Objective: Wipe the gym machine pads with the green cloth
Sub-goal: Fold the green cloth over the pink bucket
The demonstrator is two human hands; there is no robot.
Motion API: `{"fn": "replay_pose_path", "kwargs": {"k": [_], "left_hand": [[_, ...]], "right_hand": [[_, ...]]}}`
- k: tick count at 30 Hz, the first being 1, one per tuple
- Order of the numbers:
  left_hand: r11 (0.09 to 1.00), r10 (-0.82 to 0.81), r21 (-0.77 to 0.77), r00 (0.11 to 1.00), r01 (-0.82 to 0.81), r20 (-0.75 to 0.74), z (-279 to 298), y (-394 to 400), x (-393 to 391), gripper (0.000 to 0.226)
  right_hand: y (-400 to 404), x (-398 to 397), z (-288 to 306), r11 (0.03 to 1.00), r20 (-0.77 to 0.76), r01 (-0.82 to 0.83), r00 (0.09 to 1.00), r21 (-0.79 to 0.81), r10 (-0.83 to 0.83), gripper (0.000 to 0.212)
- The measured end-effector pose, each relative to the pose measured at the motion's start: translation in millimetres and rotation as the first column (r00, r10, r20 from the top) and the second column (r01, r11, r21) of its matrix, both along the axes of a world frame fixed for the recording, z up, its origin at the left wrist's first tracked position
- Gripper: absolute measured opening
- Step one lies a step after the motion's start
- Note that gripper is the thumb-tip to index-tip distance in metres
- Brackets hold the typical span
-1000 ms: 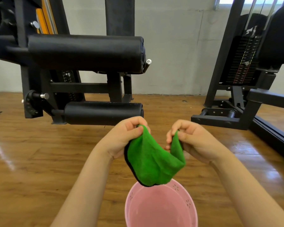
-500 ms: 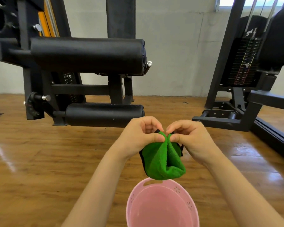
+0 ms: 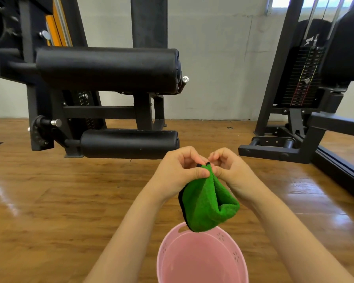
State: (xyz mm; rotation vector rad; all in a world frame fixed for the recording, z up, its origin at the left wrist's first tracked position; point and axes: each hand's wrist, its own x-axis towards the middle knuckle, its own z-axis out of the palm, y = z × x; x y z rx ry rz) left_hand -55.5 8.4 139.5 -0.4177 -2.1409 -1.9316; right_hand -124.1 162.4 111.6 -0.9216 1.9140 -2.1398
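Both hands have closed together: your left hand (image 3: 177,172) and right hand (image 3: 231,170) now pinch the green cloth (image 3: 207,205) corners, folded above the pink basin (image 3: 240,256); the roller pads (image 3: 108,68) remain unwiped.

Your left hand (image 3: 180,172) and right hand (image 3: 231,170) meet out at 12 o'clock, fingertips touching, fingers curled, both pinching the green cloth (image 3: 207,203).

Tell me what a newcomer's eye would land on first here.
The bright green cloth at centre, folded and pinched at its top by the left hand and right hand. Just below it sits a pink basin; behind, to the left, two black roller pads stand one above the other.
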Motion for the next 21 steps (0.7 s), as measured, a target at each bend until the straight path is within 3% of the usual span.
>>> {"fn": "replay_pose_path", "kwargs": {"k": [5, 7, 8, 10, 13, 15, 21], "left_hand": [[0.960, 0.279, 0.001, 0.960, -0.279, -0.007, 0, -5, -3, 0.027], [0.940, 0.340, -0.012, 0.941, -0.340, -0.004, 1, -7, -3, 0.023], [0.932, 0.361, -0.021, 0.933, -0.361, -0.007, 0, -7, -3, 0.021], [0.912, 0.408, -0.028, 0.913, -0.409, -0.017, -1, -9, -5, 0.021], [0.877, 0.480, -0.007, 0.876, -0.481, -0.036, -5, -12, -10, 0.024], [0.857, 0.516, 0.007, 0.856, -0.516, -0.026, -9, -15, -14, 0.024], [0.880, 0.475, -0.031, 0.877, -0.474, 0.077, -12, -19, -15, 0.023]], "right_hand": [[9, 3, 6, 0.990, 0.125, -0.115, 0.987, 0.085, 0.104, 0.079], [11, 6, 13, 0.967, 0.085, -0.163, 0.985, 0.197, 0.148, 0.070], [10, 9, 14, 0.950, 0.026, -0.141, 0.990, 0.278, 0.140, 0.057], [5, 9, 14, 0.925, -0.147, 0.057, 0.989, 0.376, -0.001, 0.039], [1, 4, 9, 0.943, -0.291, 0.218, 0.946, 0.250, -0.142, 0.043], [4, 2, 8, 0.962, -0.275, 0.157, 0.957, 0.223, -0.092, 0.047], [10, 3, 12, 0.911, -0.146, -0.040, 0.983, 0.409, 0.108, 0.044]]}}
